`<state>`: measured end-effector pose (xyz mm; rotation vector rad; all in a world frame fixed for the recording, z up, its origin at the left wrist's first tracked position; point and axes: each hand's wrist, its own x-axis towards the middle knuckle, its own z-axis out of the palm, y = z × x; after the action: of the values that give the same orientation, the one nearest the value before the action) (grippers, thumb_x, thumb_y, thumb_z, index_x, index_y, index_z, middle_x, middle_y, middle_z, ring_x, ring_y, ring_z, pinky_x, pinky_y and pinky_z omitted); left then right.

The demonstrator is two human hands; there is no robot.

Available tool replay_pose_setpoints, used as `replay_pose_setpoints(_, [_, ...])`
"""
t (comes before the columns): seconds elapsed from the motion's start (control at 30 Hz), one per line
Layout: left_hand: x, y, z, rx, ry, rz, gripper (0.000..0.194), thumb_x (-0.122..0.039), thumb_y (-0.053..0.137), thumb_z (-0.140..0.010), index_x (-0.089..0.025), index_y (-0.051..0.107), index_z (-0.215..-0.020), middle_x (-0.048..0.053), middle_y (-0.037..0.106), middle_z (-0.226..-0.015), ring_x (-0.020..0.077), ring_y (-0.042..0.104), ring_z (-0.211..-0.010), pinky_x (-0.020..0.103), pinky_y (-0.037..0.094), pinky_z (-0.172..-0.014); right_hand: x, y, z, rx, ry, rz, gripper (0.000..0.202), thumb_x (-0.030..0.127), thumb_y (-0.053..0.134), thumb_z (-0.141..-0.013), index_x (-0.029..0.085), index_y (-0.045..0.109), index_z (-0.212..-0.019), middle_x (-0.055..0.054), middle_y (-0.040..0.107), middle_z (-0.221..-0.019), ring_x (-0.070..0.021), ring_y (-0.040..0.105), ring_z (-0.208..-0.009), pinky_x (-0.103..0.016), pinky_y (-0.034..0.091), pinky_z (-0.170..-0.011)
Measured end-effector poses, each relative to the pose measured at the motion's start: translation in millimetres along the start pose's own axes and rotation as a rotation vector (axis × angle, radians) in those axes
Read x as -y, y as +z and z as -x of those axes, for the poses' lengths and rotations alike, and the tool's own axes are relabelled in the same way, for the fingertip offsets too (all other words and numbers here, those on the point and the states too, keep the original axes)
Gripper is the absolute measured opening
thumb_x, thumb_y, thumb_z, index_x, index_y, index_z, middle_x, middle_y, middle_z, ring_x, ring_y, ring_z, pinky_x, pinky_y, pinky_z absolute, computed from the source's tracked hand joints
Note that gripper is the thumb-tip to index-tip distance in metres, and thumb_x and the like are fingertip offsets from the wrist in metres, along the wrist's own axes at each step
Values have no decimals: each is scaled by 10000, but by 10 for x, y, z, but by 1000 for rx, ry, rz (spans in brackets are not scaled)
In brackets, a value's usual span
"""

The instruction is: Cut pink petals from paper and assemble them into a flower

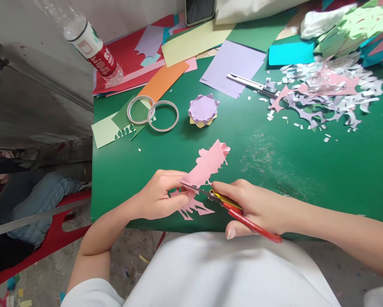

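Note:
My left hand [167,194] pinches a piece of pink paper [206,164] with jagged, cut-out edges. In my right hand [258,204] is a pair of scissors [231,204] with red and yellow handles, its blades pointing left across the lower part of the paper, close to my left fingertips. Pink paper scraps [193,207] with thin spikes lie below the blades by the table's front edge. Just beyond the pink paper sits a small layered paper flower [203,110], lilac on top with yellow beneath.
Two tape rolls [163,116] lie on green paper at the left of the green table [306,157]. A utility knife [252,84] rests partly on lilac sheets [231,64], beside a heap of paper shreds [332,91]. A plastic bottle [95,51] and a phone [199,10] are at the back.

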<state>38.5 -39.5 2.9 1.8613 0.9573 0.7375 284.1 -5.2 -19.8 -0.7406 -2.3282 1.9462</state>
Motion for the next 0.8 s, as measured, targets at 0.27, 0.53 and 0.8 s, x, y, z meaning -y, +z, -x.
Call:
replay_pose_setpoints(0.27, [-9,24,-8,-6,1,-27,183,-106,496,-841,-167,599,-703,-1,655,-668,104,570,-588,198,447,-564,-1,1,5,-3,-4,7,727,959,447,-748,237,374,-783,90,325,-531,-94,221,-468,-248,196,-437])
replay_pose_setpoints(0.53, [-9,42,-31,-11,39,-43,177,-48,501,-808,-163,614,-735,-3,696,-688,97,625,-602,168,467,-553,4,1,2,6,13,6,712,945,458,-759,242,347,-778,92,327,-529,-91,228,-462,-248,198,-437])
replay_pose_setpoints(0.8, [6,37,-30,59,24,-67,189,-124,554,-931,-128,684,-793,37,726,-726,107,647,-617,178,493,-576,27,1,4,18,32,12,666,894,482,-802,238,362,-779,83,357,-536,-89,251,-457,-249,211,-445])
